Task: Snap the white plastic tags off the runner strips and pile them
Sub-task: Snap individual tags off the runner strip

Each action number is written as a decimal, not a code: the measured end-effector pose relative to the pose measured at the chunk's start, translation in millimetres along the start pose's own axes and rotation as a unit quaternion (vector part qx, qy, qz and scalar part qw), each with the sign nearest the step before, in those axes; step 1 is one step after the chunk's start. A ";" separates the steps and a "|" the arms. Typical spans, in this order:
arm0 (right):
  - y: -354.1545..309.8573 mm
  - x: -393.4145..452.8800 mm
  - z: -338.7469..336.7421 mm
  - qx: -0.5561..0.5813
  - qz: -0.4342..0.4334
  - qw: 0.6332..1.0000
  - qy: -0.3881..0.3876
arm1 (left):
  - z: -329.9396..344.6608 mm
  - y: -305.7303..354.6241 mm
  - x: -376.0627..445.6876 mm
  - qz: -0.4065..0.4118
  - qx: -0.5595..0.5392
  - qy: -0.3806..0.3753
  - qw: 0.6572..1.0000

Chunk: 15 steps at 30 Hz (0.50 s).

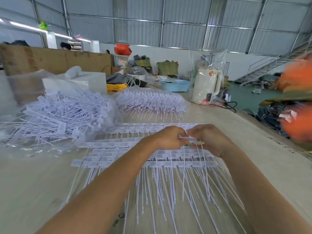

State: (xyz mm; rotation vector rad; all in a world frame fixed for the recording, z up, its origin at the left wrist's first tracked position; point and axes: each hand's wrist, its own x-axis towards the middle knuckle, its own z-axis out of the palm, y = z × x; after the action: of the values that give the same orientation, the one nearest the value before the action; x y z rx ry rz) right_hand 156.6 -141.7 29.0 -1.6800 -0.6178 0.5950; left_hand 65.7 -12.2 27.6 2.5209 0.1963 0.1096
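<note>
Over middle of surface [244, 132], both hands together: left hand [170, 138] and right hand [208, 139] pinching same tag [194, 143], knuckles nearly touching, snap apparently in progress. Strips [152, 163] lie in overlapping rows under hands, tails fanning toward camera. Loose pile [59, 115] at left already big. Bagged bundle [150, 100] behind looks untouched. Judgement: good share done, plenty left.
</note>
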 end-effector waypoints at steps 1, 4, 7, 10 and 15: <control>-1.3 1.0 4.2 -0.012 0.003 1.000 -0.011 | 1.0 -2.8 0.7 0.002 -0.003 0.012 1.000; -2.0 4.4 9.3 -0.017 0.006 1.000 -0.022 | 4.0 -9.7 -0.3 -0.004 -0.015 0.069 0.997; 5.0 5.8 14.5 0.015 0.001 1.000 -0.009 | 10.5 -16.1 -1.6 -0.007 -0.037 0.114 0.993; 10.9 4.2 14.5 0.046 0.005 0.999 0.005 | 14.4 -17.5 -1.5 -0.015 -0.046 0.123 0.991; 11.9 4.7 6.0 0.122 0.003 0.993 -0.005 | 15.5 -18.2 -2.2 -0.010 -0.054 0.138 0.989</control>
State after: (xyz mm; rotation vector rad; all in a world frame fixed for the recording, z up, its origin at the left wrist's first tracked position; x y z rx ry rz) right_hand 157.0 -136.2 16.0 -1.4512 -0.5250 0.6572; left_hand 63.4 -6.6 4.4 2.3879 0.3166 0.4504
